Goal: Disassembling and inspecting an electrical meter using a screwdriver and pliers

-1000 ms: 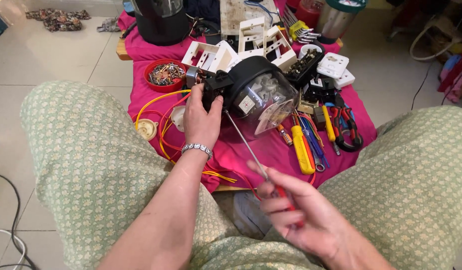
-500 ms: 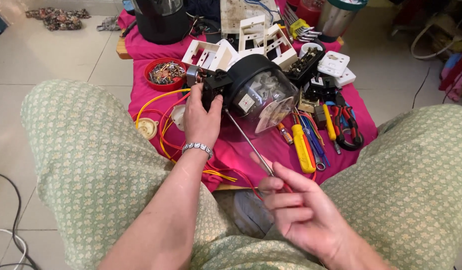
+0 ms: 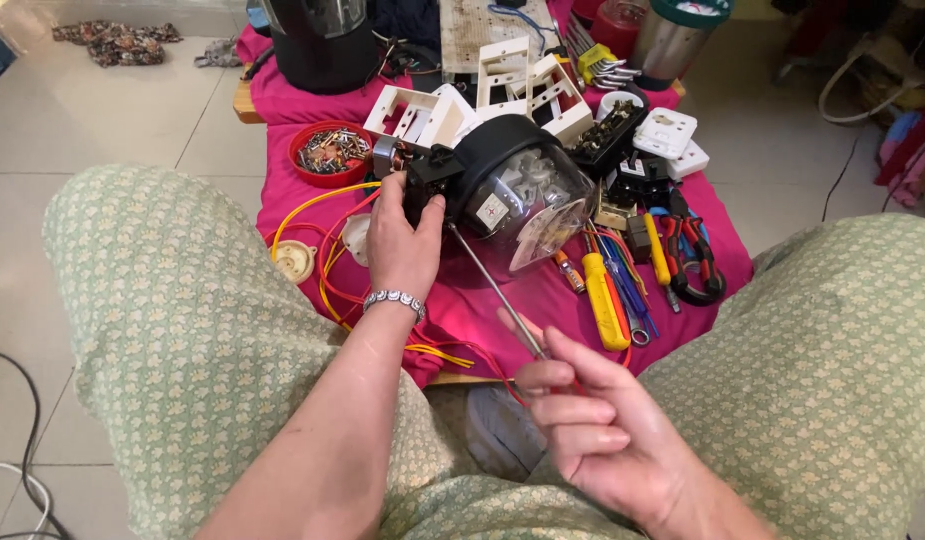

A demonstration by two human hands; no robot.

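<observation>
My left hand (image 3: 403,245), with a silver bracelet on the wrist, grips the black motor end of a round appliance housing (image 3: 518,190) that has a clear domed cover. The housing lies tilted on a pink cloth (image 3: 463,300). In my right hand (image 3: 603,430), fingers closed, is the red handle of a long thin screwdriver (image 3: 493,290). Its metal shaft runs up and left, and the tip touches the housing beside my left thumb.
Yellow and red wires (image 3: 333,260) trail left of the housing. A red bowl of screws (image 3: 331,152), white plastic frames (image 3: 513,80), a yellow screwdriver (image 3: 603,300), pliers (image 3: 693,255) and a black appliance base (image 3: 318,40) crowd the cloth. My knees flank it.
My right hand has shifted slightly along the screwdriver handle, and the shaft has tilted a little. My left hand stays on the housing.
</observation>
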